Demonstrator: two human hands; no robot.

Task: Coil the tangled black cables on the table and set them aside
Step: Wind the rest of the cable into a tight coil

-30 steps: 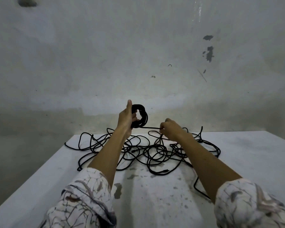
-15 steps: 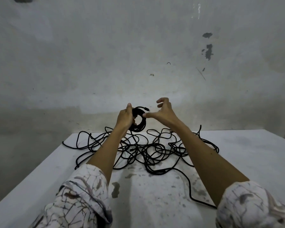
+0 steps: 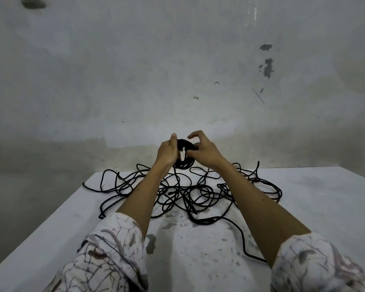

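Note:
A small black cable coil (image 3: 185,164) is held up above the far part of the white table (image 3: 316,209). My left hand (image 3: 167,153) grips its left side, thumb up. My right hand (image 3: 203,151) pinches the coil's right side with thumb and a finger, the other fingers curled above it. A strand drops from the coil to the tangled black cables (image 3: 185,192) that sprawl across the table's far middle beneath both forearms.
A loose cable end (image 3: 243,245) trails toward me on the right, under my right forearm. The table's left edge (image 3: 51,224) runs diagonally. A stained grey wall (image 3: 177,81) stands right behind the table.
My right hand rose from the tangle, carried a strand up to the coil, and now pinches the coil's right side. The left hand kept its grip on the coil.

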